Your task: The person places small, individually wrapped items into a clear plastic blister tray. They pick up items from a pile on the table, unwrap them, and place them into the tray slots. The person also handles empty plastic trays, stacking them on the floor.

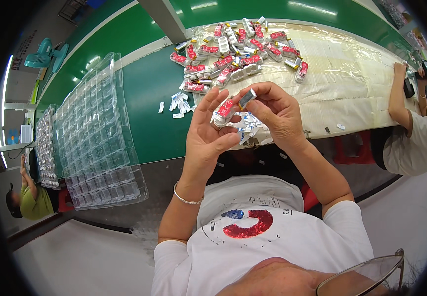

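Carefully, the left hand (207, 135) pinches a small white-and-red part (224, 111) while the right hand (272, 111) grips a silver piece (247, 98); best kept steady and aligned.

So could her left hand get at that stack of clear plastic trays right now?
Probably not at once: the left hand is holding a small red-and-white part. The clear trays lie unobstructed on its side.
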`<state>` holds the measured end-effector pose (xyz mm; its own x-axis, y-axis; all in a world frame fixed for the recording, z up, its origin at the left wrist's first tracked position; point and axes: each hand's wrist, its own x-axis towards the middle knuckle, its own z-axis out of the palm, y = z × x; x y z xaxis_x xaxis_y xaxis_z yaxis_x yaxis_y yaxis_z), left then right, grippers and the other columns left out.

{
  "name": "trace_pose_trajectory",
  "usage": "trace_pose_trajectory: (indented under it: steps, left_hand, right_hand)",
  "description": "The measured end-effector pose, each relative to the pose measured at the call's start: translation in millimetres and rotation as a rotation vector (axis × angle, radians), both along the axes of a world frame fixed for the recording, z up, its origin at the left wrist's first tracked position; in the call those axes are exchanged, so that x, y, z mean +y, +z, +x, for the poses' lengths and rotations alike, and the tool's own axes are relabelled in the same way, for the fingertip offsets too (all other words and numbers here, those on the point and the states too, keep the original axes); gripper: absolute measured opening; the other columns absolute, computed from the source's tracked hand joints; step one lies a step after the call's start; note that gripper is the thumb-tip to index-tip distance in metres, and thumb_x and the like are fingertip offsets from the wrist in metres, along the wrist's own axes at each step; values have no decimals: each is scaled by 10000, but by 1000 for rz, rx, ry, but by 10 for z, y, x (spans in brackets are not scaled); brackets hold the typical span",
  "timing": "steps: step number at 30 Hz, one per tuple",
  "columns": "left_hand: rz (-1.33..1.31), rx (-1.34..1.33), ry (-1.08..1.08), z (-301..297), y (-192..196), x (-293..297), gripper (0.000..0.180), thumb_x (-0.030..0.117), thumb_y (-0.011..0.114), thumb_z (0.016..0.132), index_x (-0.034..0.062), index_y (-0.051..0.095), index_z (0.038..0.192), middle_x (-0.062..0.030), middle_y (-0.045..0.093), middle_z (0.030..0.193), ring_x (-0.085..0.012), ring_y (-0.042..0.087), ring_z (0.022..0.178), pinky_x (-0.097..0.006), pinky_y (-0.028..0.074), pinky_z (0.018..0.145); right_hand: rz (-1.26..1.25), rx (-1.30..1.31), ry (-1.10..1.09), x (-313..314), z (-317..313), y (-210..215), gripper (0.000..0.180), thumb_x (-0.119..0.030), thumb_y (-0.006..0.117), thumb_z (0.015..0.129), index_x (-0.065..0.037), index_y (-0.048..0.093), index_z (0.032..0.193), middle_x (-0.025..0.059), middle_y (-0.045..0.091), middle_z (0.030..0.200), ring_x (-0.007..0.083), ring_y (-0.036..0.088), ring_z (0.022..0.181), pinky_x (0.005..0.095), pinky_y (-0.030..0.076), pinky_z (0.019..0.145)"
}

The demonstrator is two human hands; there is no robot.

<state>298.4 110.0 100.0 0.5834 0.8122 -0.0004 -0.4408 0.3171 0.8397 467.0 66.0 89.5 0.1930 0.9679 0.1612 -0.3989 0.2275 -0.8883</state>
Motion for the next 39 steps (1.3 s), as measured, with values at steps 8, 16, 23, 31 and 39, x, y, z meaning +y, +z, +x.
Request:
trace_pose_trajectory:
  steps: [8,16,23,31,39]
  left_hand:
    - [107,148,177,-21,-169,10,403,-16,625,915,-18,521,1304,-141,586,1298,-148,602,1099,-285,501,940]
    - [364,170,313,-9,-127,-13,333,-1,599,941,-19,527,1265,-136,605,1273,-152,599,1117,-281,496,953]
    - [412,214,296,-24,-100,-13,363,6,587,951,-26,501,1302,-139,610,1268,-147,602,1104,-286,497,954]
    - [398,227,251,-76,-98,-40,375,6,543,973,-44,485,1340,-156,614,1258,-159,601,1109,-286,487,962]
    - [392,239,264,-88,-51,-60,361,13,532,977,-67,496,1327,-164,624,1197,-178,623,1074,-322,544,932]
  right_hand:
    - [-49,-57,48,-43,-23,119,229,-36,652,916,28,589,1127,73,656,1077,122,635,994,279,519,913]
    - [-153,-270,10,-15,-35,224,215,-43,660,906,35,618,1102,79,673,1044,120,652,939,275,545,830]
    - [271,-1108,-232,14,-50,384,268,-18,695,807,-34,670,1074,91,654,924,240,641,815,335,531,691]
    - [365,-1221,-267,17,-76,373,361,-18,706,766,-58,673,1123,81,645,911,249,627,823,344,531,672]
    - [371,-1214,-263,-27,-107,349,375,-16,713,758,-54,671,1129,82,641,915,248,618,818,344,528,663]
